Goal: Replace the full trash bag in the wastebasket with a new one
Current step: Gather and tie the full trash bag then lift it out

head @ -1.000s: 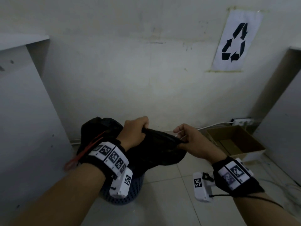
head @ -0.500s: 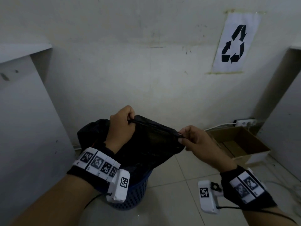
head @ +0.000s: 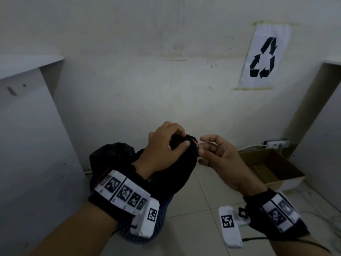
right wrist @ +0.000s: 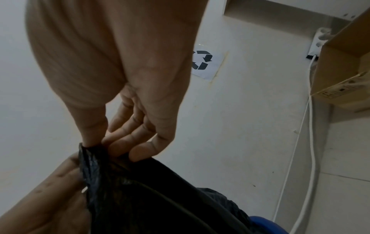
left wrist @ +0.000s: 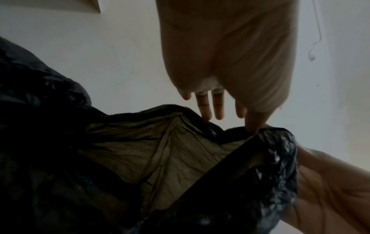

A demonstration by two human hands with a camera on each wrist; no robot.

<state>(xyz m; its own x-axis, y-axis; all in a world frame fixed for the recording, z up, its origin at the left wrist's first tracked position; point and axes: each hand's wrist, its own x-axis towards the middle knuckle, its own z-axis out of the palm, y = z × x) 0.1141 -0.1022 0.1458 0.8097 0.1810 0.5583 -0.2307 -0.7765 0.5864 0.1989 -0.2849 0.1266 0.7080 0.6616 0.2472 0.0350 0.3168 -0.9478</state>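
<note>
A full black trash bag (head: 166, 174) stands in the blue mesh wastebasket (head: 162, 217) on the tiled floor by the wall. My left hand (head: 177, 143) grips the bunched top of the bag from above, with the thumb pressed on the plastic. My right hand (head: 203, 150) is just to the right. In the right wrist view its thumb and fingers (right wrist: 112, 142) pinch the edge of the bag (right wrist: 150, 197). A bit of red drawstring (head: 197, 144) shows between the hands. In the left wrist view the bag's (left wrist: 140, 158) mouth is creased and drawn together.
An open cardboard box (head: 273, 169) lies on the floor to the right, with a power strip (head: 276, 144) and white cables behind it. White furniture panels stand at the left (head: 27, 145) and right (head: 323, 135). A recycling sign (head: 263, 56) is taped to the wall.
My hands held the bag's mouth stretched wide apart; now they have come together and the top is bunched between them, raised a little higher.
</note>
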